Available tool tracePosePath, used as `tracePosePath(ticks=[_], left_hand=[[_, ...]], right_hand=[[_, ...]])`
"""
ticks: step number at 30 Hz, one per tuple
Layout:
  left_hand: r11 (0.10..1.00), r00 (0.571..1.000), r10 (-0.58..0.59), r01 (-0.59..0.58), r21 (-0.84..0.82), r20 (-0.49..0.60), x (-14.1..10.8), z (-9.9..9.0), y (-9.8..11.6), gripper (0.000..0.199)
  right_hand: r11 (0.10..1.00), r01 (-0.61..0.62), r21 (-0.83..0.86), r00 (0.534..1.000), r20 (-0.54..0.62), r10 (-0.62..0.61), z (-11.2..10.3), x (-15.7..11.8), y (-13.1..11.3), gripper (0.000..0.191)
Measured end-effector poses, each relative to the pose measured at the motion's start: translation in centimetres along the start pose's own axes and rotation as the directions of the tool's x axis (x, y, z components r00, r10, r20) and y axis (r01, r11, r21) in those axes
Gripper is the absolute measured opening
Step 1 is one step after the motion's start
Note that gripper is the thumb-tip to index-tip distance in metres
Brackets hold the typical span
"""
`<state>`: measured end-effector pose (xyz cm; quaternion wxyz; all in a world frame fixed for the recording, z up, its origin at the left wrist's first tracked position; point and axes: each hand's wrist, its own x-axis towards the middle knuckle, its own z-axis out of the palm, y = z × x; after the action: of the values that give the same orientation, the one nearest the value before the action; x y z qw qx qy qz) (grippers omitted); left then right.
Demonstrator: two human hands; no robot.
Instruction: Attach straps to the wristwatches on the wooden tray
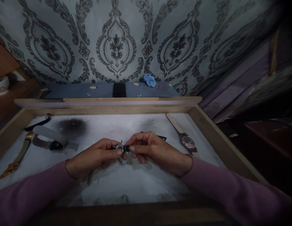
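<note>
Between my two hands is a small wristwatch [119,147] with a round silver case and a black strap. My left hand [98,154] pinches the case from the left, its thumb over the lower edge of the dial. Thumb and fingers of my right hand [151,147] are closed on the black strap [127,148] just right of the case. Both hands are above the white tray floor [127,191]. A dark pointed strip [162,137] shows behind my right hand, mostly hidden. Under my left hand a thin dark curved piece [89,177] sticks out.
A rose-gold watch [188,142] with a beige strap lies at the right. At the left are a gold watch [17,161], a grey-banded watch [56,145] and a black strap [38,123]. A wooden rim [213,131] surrounds them. Behind it lies a blue cloth [149,80].
</note>
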<state>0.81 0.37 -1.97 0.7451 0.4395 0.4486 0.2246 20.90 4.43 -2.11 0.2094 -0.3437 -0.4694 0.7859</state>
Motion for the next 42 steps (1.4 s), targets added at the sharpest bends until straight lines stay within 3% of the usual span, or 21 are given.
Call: tracePosePath(ticks=[12,22,29,36,39,42], left_hand=[[0.995,0.995,0.086,-0.083,0.064,-0.045,0.0,0.5,-0.1,0.028],[0.959,0.962,0.255,-0.24,0.149,-0.093,-0.1,1.4,0.4,0.024],[0.96,0.956,0.259,-0.239,0.145,-0.139,-0.4,1.6,-0.1,0.022],[0.948,0.949,0.251,-0.201,0.248,-0.191,-0.9,1.9,0.4,0.023],[0.933,0.938,0.273,-0.205,0.297,-0.213,-1.5,1.7,1.2,0.021],[0.93,0.92,0.285,-0.198,0.311,-0.267,-2.2,0.8,1.9,0.02]], right_hand=[[0.965,0.104,-0.242,0.993,-0.027,-0.113,0.3,-0.3,0.1,0.007],[0.979,0.122,-0.161,0.99,-0.045,-0.13,1.1,-0.9,-0.2,0.019],[0.975,0.149,-0.165,0.987,-0.038,-0.157,1.5,-0.7,0.2,0.018],[0.975,0.167,-0.148,0.985,-0.011,-0.171,2.1,-0.7,0.4,0.023],[0.956,0.221,-0.194,0.975,0.038,-0.218,2.0,-0.8,-0.4,0.023],[0.889,0.307,-0.339,0.946,0.005,-0.324,1.3,-0.8,-1.2,0.02]])
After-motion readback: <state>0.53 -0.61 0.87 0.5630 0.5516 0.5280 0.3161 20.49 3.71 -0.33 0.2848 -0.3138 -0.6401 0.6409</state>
